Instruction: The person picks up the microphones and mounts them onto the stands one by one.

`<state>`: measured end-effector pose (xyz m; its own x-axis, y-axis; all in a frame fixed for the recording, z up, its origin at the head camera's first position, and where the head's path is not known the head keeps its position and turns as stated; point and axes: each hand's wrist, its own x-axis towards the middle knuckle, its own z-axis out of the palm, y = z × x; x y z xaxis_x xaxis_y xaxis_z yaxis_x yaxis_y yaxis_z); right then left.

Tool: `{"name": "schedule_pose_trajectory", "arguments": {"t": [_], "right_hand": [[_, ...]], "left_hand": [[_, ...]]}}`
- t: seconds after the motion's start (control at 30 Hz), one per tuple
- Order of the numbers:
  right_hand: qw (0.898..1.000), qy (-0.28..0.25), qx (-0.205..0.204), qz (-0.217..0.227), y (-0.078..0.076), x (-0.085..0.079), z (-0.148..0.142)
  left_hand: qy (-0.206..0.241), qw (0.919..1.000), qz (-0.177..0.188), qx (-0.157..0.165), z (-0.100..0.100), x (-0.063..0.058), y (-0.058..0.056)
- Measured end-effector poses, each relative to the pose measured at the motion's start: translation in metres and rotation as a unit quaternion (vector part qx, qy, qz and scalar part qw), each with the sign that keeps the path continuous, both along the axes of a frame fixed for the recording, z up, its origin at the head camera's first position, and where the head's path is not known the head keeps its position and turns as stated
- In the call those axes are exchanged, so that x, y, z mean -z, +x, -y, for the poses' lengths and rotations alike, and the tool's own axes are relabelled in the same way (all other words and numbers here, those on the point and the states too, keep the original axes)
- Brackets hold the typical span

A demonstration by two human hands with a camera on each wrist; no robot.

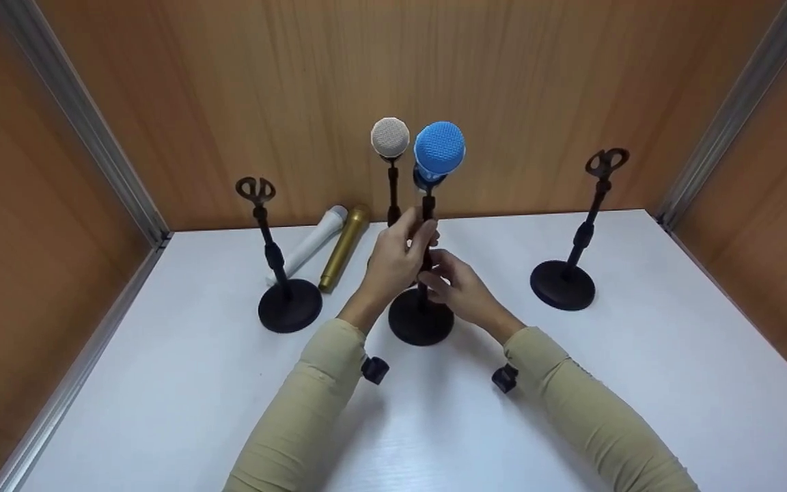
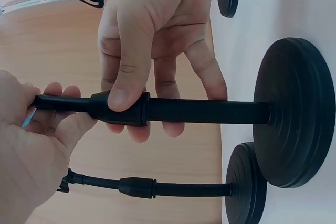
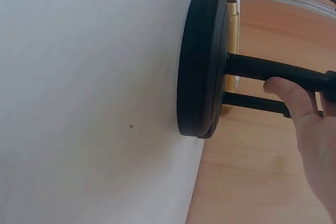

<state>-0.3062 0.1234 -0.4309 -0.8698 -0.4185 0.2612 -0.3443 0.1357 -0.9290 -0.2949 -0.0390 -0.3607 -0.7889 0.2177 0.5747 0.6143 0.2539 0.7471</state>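
A black desktop microphone stand with a round base stands mid-table, and a blue microphone sits in its top clip. My left hand grips the thin upper pole below the clip. Lower down, my right hand holds the thicker locking collar between thumb and fingers. Seen from the right wrist, the right hand's finger lies along the pole. Directly behind is a second stand, partly hidden, bearing a microphone with a pale grey head.
An empty-clipped stand stands at left, another stand at right. Between the left and middle stands, a white microphone and a gold microphone lie on the white table. Wooden panels enclose the back and sides.
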Motion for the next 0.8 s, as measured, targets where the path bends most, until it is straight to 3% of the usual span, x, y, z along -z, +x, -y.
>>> {"name": "schedule_pose_trajectory", "arguments": {"t": [0.27,0.57,0.8], "right_hand": [[0.999,-0.047,-0.005,0.014,0.0,0.005,-0.001],[1.0,-0.028,-0.002,0.01,0.019,-0.019,0.004],[0.999,-0.035,0.008,0.021,0.001,0.002,0.004]], "left_hand": [[0.006,1.0,-0.003,0.001,-0.001,0.002,0.001],[-0.011,0.9996,-0.02,-0.015,-0.002,-0.002,0.0],[-0.027,0.9983,-0.034,-0.038,0.0,-0.004,0.002]]}}
